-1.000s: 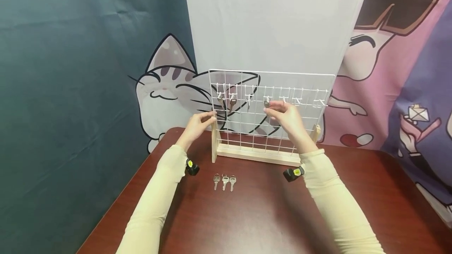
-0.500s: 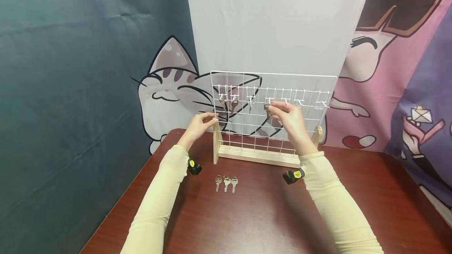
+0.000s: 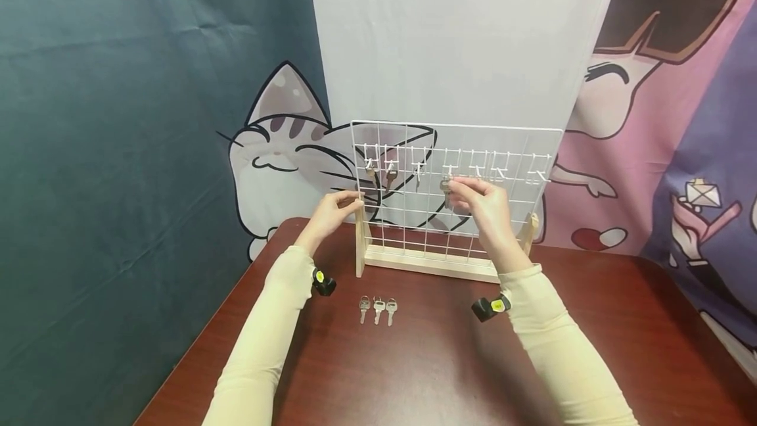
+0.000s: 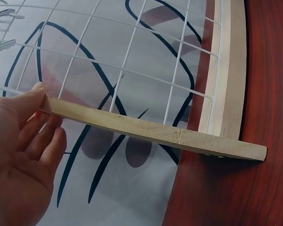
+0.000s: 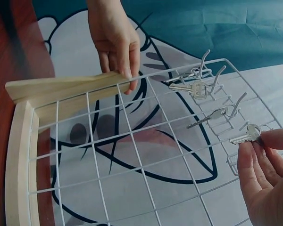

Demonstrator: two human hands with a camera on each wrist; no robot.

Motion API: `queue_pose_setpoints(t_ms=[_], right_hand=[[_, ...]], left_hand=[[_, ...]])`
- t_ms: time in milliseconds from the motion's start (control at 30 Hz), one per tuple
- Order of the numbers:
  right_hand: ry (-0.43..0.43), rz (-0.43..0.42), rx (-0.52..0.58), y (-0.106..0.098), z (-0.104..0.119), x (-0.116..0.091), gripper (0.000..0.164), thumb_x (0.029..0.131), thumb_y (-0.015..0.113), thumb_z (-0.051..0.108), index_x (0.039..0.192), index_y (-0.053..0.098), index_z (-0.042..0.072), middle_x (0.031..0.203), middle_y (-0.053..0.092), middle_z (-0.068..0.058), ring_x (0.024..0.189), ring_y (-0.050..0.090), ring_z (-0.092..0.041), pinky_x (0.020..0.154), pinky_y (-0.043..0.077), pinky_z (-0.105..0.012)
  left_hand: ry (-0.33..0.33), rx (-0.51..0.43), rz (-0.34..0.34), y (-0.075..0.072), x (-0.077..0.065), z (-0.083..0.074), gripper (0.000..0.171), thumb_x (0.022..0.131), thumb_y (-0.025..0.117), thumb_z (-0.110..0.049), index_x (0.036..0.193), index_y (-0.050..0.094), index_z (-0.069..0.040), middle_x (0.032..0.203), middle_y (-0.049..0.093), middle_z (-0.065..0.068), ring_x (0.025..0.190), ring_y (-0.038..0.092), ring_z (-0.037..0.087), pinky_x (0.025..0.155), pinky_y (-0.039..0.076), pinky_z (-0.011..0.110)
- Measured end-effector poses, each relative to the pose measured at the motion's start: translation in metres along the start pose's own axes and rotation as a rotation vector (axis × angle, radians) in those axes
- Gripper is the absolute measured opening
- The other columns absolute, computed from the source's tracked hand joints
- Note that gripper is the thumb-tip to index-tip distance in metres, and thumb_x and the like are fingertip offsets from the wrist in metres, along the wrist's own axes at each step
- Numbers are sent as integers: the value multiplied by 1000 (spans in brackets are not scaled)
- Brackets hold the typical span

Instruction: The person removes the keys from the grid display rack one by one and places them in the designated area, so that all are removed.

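Observation:
Between thumb and fingers, my right hand (image 3: 486, 209) pinches a silver key (image 5: 247, 135) with a small ring, just below the fourth hook from the left in the head view. The key's blade points away from the fingertips in the right wrist view. My left hand (image 3: 329, 213) grips the top of the wooden upright (image 4: 132, 127) at the left end of a white wire grid (image 3: 426, 209). Three keys hang by rings from the first three hooks: a leftmost key (image 3: 370, 173), a second key (image 5: 195, 89) and a third key (image 5: 214, 115).
Three more keys (image 3: 378, 309) lie side by side on the reddish-brown table (image 3: 426, 360), in front of the stand's wooden base (image 3: 432, 263). Several white hooks (image 3: 499, 173) continue along the grid to the right. A printed cloth backdrop (image 3: 461, 38) stands behind.
My right hand has moved down slightly with the key, which now sits lower below its hook than a second ago. The left hand keeps its grip on the upright.

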State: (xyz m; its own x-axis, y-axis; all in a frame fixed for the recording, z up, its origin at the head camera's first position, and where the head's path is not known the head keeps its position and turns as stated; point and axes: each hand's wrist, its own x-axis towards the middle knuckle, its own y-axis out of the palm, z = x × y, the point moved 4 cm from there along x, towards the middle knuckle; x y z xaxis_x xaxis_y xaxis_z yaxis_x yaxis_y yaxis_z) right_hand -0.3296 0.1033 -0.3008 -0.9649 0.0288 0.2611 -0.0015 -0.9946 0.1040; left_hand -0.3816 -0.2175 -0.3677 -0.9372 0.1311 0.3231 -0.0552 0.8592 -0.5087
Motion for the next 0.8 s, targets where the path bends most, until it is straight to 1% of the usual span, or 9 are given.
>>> queue_pose_setpoints(t_ms=[133,300,500,567,667,700,733,800], right_hand=[[0,-12,25,0,2,-2,30,90,78,14,111,71,-7,86,76,4,71,72,-12,73,59,-25],[-9,-3,-12,2,6,-8,27,91,75,13,108,71,-8,85,75,2,68,71,-10,72,59,-25],[15,49,-81,5,5,-15,29,92,74,16,110,71,-7,88,75,3,72,71,-12,74,59,-24],[9,68,-89,6,2,-17,24,92,74,15,107,73,-4,91,75,-1,72,71,-12,74,59,-25],[-5,101,-111,5,-3,-21,21,92,73,14,106,73,-2,99,74,-7,73,71,-14,75,60,-28],[-8,112,-118,5,-5,-22,20,92,73,13,106,74,-2,99,74,-7,73,71,-14,75,60,-29],[-3,121,-131,4,-7,-23,22,93,73,13,108,73,-3,101,73,-9,72,70,-13,75,60,-29],[9,141,-165,3,-10,-26,28,93,72,14,113,71,-6,103,73,-8,74,71,-14,75,60,-29]], left_hand=[[1,-2,11,1,1,0,34,98,69,-25,126,71,-7,127,69,9,118,65,24,104,48,40],[-2,-7,18,2,1,2,33,98,69,-24,127,71,-7,127,69,9,119,64,24,104,47,41],[-18,-20,18,-1,0,2,35,98,69,-26,128,70,-8,128,69,9,120,63,24,106,47,41],[-18,-21,19,-1,1,3,35,98,69,-26,128,70,-8,128,68,10,121,63,24,106,46,42],[-13,-21,16,-2,2,4,36,98,69,-27,129,69,-7,128,68,11,120,64,26,106,46,43],[-16,-17,17,-2,3,4,37,98,69,-28,129,69,-7,128,68,11,120,64,26,106,46,43],[-18,-13,16,-1,3,4,37,98,69,-28,129,69,-7,128,69,11,120,64,26,106,46,43],[-24,-10,17,-1,2,4,37,98,69,-29,129,69,-8,127,69,11,120,64,26,106,46,43]])
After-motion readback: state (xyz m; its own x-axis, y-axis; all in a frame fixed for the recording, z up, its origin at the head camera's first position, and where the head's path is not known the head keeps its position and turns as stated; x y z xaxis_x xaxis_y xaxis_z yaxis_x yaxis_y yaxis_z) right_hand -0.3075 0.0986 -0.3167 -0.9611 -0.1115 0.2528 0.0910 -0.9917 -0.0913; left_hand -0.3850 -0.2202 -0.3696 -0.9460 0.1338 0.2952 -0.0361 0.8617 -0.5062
